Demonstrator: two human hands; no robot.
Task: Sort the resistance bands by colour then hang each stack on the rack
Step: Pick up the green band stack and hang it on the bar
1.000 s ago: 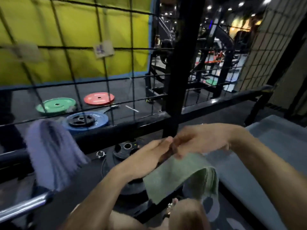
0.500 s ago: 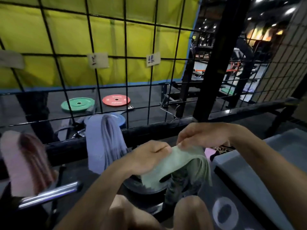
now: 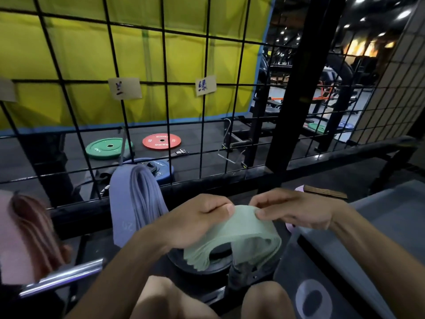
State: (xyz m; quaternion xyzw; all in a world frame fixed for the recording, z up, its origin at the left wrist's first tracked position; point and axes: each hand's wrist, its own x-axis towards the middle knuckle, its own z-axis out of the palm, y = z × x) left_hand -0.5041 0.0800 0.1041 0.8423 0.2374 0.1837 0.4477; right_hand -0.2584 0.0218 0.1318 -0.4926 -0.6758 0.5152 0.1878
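View has swung left and tipped up since a second ago: more of the wire grid rack (image 3: 161,107) in frame, a pink stack now visible at the left edge, and the two hands have parted slightly, thumbs no longer meeting over the green stack (image 3: 243,236). Progress, as judged: two colours look finished. The purple stack (image 3: 135,203) hangs draped over the rack's lower black rail below a paper label (image 3: 125,88); the pink stack (image 3: 25,236) hangs further left, blurred, its support not clear. A second label (image 3: 205,85) sits to the right with nothing hung beneath it, likely the green spot. Green not yet hung. A pale pink scrap (image 3: 291,226) shows beyond the right wrist; cannot tell if it is another band. Left hand (image 3: 195,224) pinches the green stack's top edge, thumb on top, fingers curled under. Right hand (image 3: 296,211) pinches the same edge just beside it, thumb and forefinger closed on the fabric. The stack droops in a loop below both hands, above a dark weight plate (image 3: 207,265), near the knees, short of the rail.
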